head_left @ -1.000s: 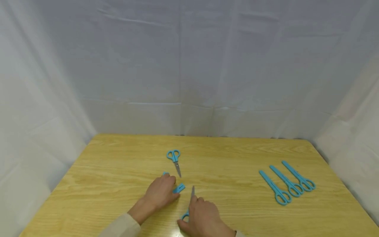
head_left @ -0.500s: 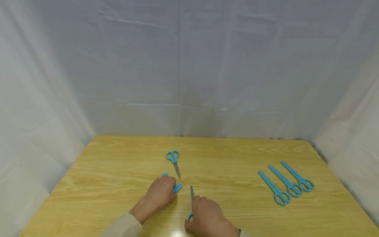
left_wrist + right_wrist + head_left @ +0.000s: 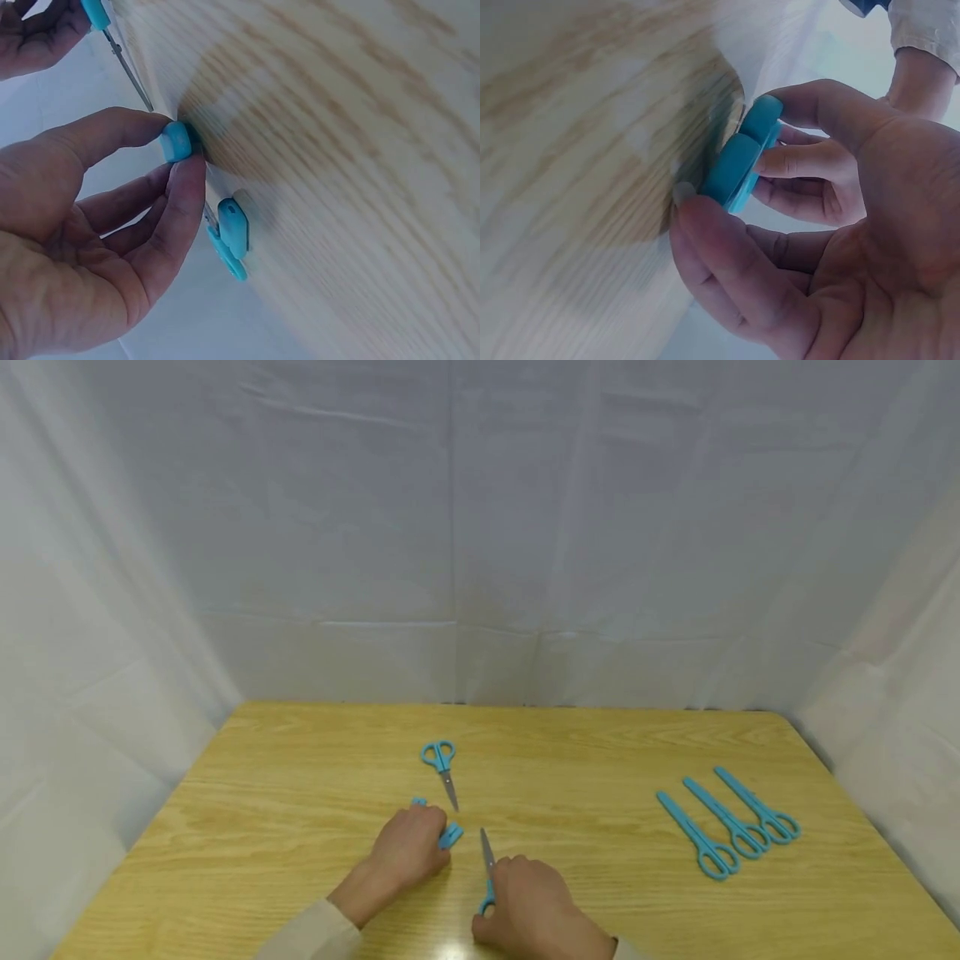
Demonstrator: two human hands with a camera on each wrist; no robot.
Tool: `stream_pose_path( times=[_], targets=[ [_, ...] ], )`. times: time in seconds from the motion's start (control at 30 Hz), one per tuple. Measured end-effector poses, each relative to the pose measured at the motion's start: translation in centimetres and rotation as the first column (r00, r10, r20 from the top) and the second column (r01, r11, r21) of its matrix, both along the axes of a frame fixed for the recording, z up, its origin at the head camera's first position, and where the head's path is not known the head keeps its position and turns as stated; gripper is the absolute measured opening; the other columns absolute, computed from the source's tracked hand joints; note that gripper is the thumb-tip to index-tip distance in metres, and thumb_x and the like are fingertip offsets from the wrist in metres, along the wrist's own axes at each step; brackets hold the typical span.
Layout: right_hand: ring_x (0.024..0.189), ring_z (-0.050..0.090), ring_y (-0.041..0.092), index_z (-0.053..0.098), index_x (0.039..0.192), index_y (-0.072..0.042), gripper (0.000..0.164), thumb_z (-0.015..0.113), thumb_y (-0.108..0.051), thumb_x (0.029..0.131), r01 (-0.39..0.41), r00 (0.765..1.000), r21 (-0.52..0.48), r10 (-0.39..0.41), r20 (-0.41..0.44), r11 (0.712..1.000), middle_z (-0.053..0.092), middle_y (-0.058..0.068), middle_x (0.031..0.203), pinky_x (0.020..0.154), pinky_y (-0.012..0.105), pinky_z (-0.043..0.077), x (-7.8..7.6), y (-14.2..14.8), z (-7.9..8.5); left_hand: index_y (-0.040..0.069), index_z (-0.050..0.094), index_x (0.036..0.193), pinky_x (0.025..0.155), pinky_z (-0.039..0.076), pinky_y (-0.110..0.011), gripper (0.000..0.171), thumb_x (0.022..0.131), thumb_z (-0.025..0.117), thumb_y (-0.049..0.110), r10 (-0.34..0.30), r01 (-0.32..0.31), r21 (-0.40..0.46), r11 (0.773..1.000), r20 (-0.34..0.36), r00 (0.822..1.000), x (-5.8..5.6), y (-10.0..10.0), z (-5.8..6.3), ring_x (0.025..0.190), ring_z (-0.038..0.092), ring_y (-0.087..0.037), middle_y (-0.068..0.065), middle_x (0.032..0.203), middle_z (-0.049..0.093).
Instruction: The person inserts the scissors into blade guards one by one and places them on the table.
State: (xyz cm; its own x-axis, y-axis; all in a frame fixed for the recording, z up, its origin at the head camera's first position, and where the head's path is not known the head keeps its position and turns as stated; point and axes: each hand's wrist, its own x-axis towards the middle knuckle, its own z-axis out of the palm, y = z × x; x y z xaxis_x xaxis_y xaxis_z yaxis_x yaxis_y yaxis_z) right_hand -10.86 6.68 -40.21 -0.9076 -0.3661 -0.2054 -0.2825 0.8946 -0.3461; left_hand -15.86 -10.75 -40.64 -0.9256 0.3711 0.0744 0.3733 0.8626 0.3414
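Between thumb and fingers of my left hand (image 3: 408,847) is a blue scissors sheath (image 3: 452,836), pinched low over the table; its end shows as a small blue block (image 3: 177,141) in the left wrist view. My right hand (image 3: 532,897) grips a pair of blue-handled scissors (image 3: 487,852) by the handle loops (image 3: 733,169). Their bare metal blades are together and point away from me, the tip a little to the right of the sheath. Just beyond my left hand lies a second blue sheath (image 3: 418,801), mostly hidden by that hand in the head view.
A second pair of bare-bladed scissors (image 3: 442,768) lies farther back, its tip towards me. On the right, three pairs of sheathed scissors (image 3: 726,818) lie side by side, slanted. White sheeting (image 3: 495,543) hangs behind the wooden table (image 3: 570,743).
My right hand has shifted slightly right, and the scissors in it have swung so their tip leans left. The pinched sheath has drawn back a little to the left.
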Motion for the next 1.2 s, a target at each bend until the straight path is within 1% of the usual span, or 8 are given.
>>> stream_pose_path(
  times=[0.17, 0.3, 0.47, 0.67, 0.83, 1.0, 1.1, 1.2],
  targets=[
    [0.053, 0.041, 0.013, 0.048, 0.067, -0.013, 0.026, 0.067, -0.031, 0.07, -0.009, 1.0, -0.048, 0.009, 0.011, 0.999, 0.045, -0.002, 0.064, 0.046, 0.027, 0.036, -0.1, 0.7, 0.3, 0.012, 0.046, 0.059, 0.05, 0.035, -0.03, 0.026, 0.067, 0.069, 0.004, -0.012, 0.012, 0.004, 1.0, 0.012, 1.0, -0.2, -0.2, 0.1, 0.058, 0.04, -0.015, 0.002, 0.059, 0.041],
    [0.054, 0.041, 0.014, 0.049, 0.071, -0.013, 0.022, 0.065, -0.027, 0.067, 0.002, 0.999, -0.111, 0.004, 0.051, 0.994, 0.045, 0.0, 0.068, 0.047, 0.027, 0.036, -0.4, 1.6, 0.7, 0.013, 0.046, 0.058, 0.05, 0.034, -0.029, 0.025, 0.066, 0.069, 0.007, -0.015, 0.015, -0.001, 1.0, 0.006, 1.0, -0.3, -0.3, 0.0, 0.057, 0.039, -0.014, 0.003, 0.058, 0.041],
    [0.057, 0.042, 0.014, 0.051, 0.077, -0.012, 0.022, 0.066, -0.023, 0.066, -0.008, 0.999, -0.172, 0.017, 0.051, 0.985, 0.046, 0.0, 0.073, 0.049, 0.026, 0.035, -1.3, 3.2, 1.2, 0.014, 0.05, 0.061, 0.048, 0.035, -0.028, 0.023, 0.065, 0.072, 0.01, -0.015, 0.015, -0.005, 1.0, -0.009, 1.0, -0.2, -0.4, -0.2, 0.057, 0.04, -0.013, 0.005, 0.058, 0.043],
    [0.059, 0.043, 0.016, 0.053, 0.086, -0.009, 0.024, 0.068, -0.021, 0.072, 0.0, 0.997, -0.203, 0.014, 0.07, 0.979, 0.048, 0.003, 0.075, 0.051, 0.029, 0.035, -2.8, 5.5, 1.9, 0.013, 0.059, 0.072, 0.05, 0.04, -0.03, 0.013, 0.066, 0.07, 0.011, -0.033, 0.033, -0.002, 0.999, -0.047, 0.998, -0.5, -0.5, 0.0, 0.059, 0.045, -0.012, 0.005, 0.065, 0.049],
    [0.058, 0.041, 0.015, 0.055, 0.088, -0.01, 0.017, 0.069, -0.016, 0.08, 0.012, 0.997, -0.229, 0.006, 0.077, 0.973, 0.047, 0.003, 0.071, 0.051, 0.03, 0.033, -3.8, 7.5, 2.8, 0.013, 0.062, 0.078, 0.052, 0.042, -0.03, 0.012, 0.07, 0.071, 0.013, -0.045, 0.046, 0.02, 0.999, -0.044, 0.998, -0.9, -0.8, 0.9, 0.061, 0.048, -0.011, 0.005, 0.069, 0.054],
    [0.059, 0.043, 0.013, 0.055, 0.084, -0.011, 0.013, 0.068, -0.011, 0.082, -0.004, 1.0, -0.221, 0.005, 0.006, 0.975, 0.051, 0.0, 0.072, 0.053, 0.031, 0.036, -4.4, 9.2, 3.5, 0.014, 0.066, 0.082, 0.053, 0.045, -0.028, 0.012, 0.073, 0.073, 0.016, -0.066, 0.067, 0.011, 0.998, -0.057, 0.996, -1.3, -1.1, 1.7, 0.064, 0.053, -0.01, 0.006, 0.073, 0.058],
    [0.069, 0.051, 0.013, 0.062, 0.09, -0.011, 0.011, 0.069, -0.012, 0.082, 0.005, 0.998, -0.185, -0.016, -0.058, 0.983, 0.058, -0.001, 0.084, 0.059, 0.034, 0.044, -4.8, 10.1, 3.9, 0.016, 0.066, 0.083, 0.054, 0.045, -0.027, 0.012, 0.073, 0.073, 0.015, -0.085, 0.087, 0.02, 0.996, -0.084, 0.993, -1.5, -1.2, 2.0, 0.065, 0.053, -0.009, 0.007, 0.074, 0.058],
    [0.079, 0.059, 0.016, 0.068, 0.098, -0.009, 0.014, 0.069, -0.013, 0.084, 0.001, 0.989, -0.146, -0.023, -0.146, 0.989, 0.062, 0.002, 0.095, 0.064, 0.036, 0.049, -5.3, 11.0, 4.1, 0.018, 0.066, 0.083, 0.053, 0.045, -0.026, 0.013, 0.072, 0.072, 0.013, -0.096, 0.101, 0.032, 0.994, -0.12, 0.988, -1.6, -1.3, 2.4, 0.065, 0.053, -0.008, 0.008, 0.075, 0.057]
  ],
)
